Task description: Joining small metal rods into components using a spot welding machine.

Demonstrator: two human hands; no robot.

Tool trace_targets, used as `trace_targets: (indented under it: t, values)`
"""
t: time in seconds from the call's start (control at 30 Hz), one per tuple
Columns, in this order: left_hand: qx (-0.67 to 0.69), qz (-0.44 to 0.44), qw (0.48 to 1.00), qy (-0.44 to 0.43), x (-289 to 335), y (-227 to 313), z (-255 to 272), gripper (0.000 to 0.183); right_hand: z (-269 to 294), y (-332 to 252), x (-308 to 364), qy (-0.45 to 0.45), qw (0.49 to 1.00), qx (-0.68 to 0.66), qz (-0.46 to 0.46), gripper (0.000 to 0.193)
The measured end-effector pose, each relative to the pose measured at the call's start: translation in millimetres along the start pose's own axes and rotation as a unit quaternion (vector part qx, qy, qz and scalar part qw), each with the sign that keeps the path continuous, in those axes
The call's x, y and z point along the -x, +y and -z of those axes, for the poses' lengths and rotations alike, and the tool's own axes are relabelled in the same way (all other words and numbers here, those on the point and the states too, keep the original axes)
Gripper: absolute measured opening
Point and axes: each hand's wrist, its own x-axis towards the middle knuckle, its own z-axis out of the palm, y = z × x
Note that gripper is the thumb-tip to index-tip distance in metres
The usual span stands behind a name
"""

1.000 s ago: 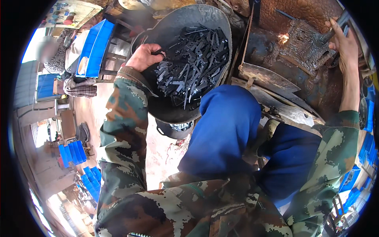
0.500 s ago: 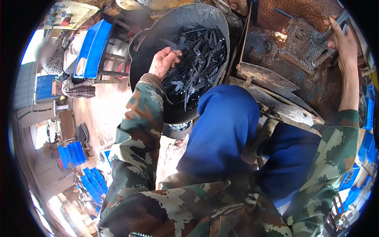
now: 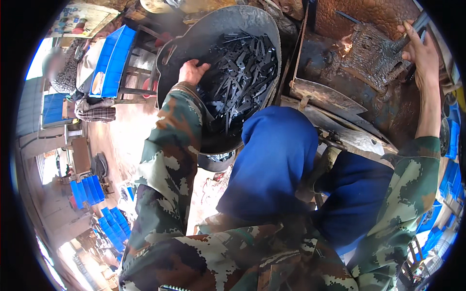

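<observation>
Here | left hand (image 3: 193, 72) half-curled over tub (image 3: 245, 17), hold unclear | right hand (image 3: 423, 51) bent round bar (image 3: 422, 20)

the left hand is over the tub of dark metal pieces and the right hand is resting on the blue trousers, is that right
Not quite: the right hand is up at a metal bar, not on the blue trousers, as the head view shows. The left hand is over the tub of dark metal pieces.
</observation>
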Motion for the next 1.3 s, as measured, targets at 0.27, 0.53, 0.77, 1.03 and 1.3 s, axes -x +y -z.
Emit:
trace_targets:
  t: [0.27, 0.53, 0.77, 1.03, 1.3]
  values:
    - [0.019, -0.007, 0.999, -0.028, -9.7, 3.6, 3.4, 0.057, -1.1, -0.3, -0.7, -0.010, 1.000, -0.008, -0.010, 0.036]
    - [0.286, 0.052, 0.954, -0.070, 15.3, 28.0, 43.0, 0.017, -9.2, -12.1, 9.1, 0.014, 0.999, -0.030, -0.019, 0.035]
    - [0.470, 0.063, 0.869, -0.142, 50.0, 97.9, 93.1, 0.014, -7.1, -7.3, 7.3, 0.015, 0.998, -0.062, -0.026, 0.036]
    - [0.559, -0.061, 0.797, -0.219, 78.3, 202.1, 124.0, 0.022, -4.2, 2.6, 0.5, 0.011, 0.999, -0.048, -0.016, 0.031]
    - [0.571, -0.237, 0.747, -0.246, 90.4, 306.6, 120.7, 0.013, -6.4, 1.8, -1.2, 0.010, 0.999, -0.046, -0.010, 0.037]
